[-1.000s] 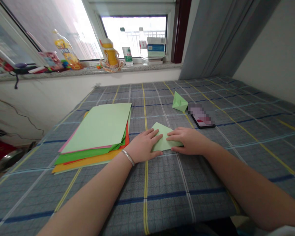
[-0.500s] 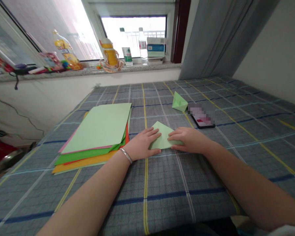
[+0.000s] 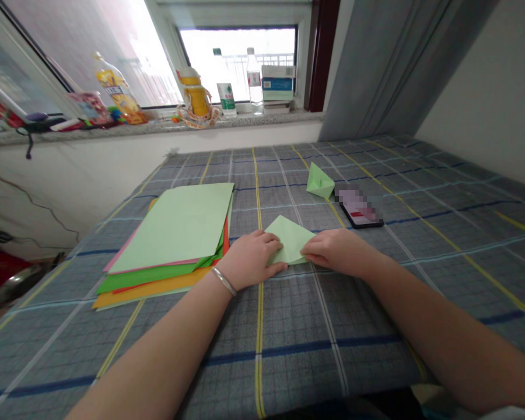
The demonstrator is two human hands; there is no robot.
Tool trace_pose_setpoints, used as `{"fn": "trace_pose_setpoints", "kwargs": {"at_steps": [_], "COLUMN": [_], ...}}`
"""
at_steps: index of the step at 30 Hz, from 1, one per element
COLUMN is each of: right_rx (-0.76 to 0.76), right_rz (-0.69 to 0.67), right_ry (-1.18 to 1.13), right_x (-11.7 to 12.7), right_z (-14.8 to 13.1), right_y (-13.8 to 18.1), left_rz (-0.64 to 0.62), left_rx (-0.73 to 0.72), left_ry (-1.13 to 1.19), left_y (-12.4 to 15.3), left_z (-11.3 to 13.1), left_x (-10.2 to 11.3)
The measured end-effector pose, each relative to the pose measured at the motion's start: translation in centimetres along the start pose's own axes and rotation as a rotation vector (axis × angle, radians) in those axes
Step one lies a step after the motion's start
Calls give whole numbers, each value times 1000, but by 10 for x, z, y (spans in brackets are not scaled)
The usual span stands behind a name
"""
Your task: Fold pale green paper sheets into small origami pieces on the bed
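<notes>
A pale green sheet of paper (image 3: pixel 290 236), folded into a triangle-like shape, lies on the checked cloth between my hands. My left hand (image 3: pixel 250 260), with a silver bangle at the wrist, grips its left corner, fingers bent on top and thumb by the near edge. At the right corner, my right hand (image 3: pixel 335 252) pinches the paper between thumb and fingers. That corner is hidden under the fingertips. Beyond them stands a folded green paper piece (image 3: pixel 319 181) with a pointed peak, beside a phone (image 3: pixel 359 209).
A stack of coloured paper (image 3: pixel 179 224) lies to the left, pale green on top. The checked cloth (image 3: pixel 297 361) covers the surface. Along the windowsill (image 3: pixel 157 130) stand a yellow drink bottle (image 3: pixel 120 93), a yellow flask (image 3: pixel 196 96), clear bottles and boxes (image 3: pixel 277 87).
My right hand's fingers have drawn together into a pinch at the paper's right corner. The left fingers have bent and pulled back slightly, baring more paper.
</notes>
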State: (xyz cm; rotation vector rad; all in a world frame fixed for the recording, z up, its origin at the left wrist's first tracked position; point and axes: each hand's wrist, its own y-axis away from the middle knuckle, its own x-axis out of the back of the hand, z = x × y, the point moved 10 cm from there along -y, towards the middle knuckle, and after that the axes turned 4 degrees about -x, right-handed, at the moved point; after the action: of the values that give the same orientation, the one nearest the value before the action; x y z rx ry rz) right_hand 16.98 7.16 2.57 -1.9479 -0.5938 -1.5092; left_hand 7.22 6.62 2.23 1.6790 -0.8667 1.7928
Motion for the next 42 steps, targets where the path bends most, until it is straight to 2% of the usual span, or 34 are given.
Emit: {"fn": "trace_pose_setpoints", "kwargs": {"at_steps": [3, 7, 13, 18, 28, 33, 42], "right_rx": [82, 85, -59, -82, -291, -305, -333], "right_rz": [-39, -40, -23, -60, -132, -110, -140], "right_ry": [122, 208, 255, 265, 353, 307, 264], "right_x": [-4, -5, -5, -5, 4, 3, 3], "right_z": [-10, -14, -3, 6, 48, 55, 60], "right_y": [1, 0, -4, -3, 9, 10, 12], "left_rz": [11, 29, 53, 44, 48, 58, 74], "left_rx": [3, -3, 17, 23, 66, 108, 64], "left_ry": [-15, -43, -65, -73, -48, -50, -30], "left_y": [0, -2, -5, -5, -6, -7, -7], "left_z": [1, 6, 7, 4, -2, -8, -5], "left_x": [0, -1, -3, -5, -5, -6, -7]}}
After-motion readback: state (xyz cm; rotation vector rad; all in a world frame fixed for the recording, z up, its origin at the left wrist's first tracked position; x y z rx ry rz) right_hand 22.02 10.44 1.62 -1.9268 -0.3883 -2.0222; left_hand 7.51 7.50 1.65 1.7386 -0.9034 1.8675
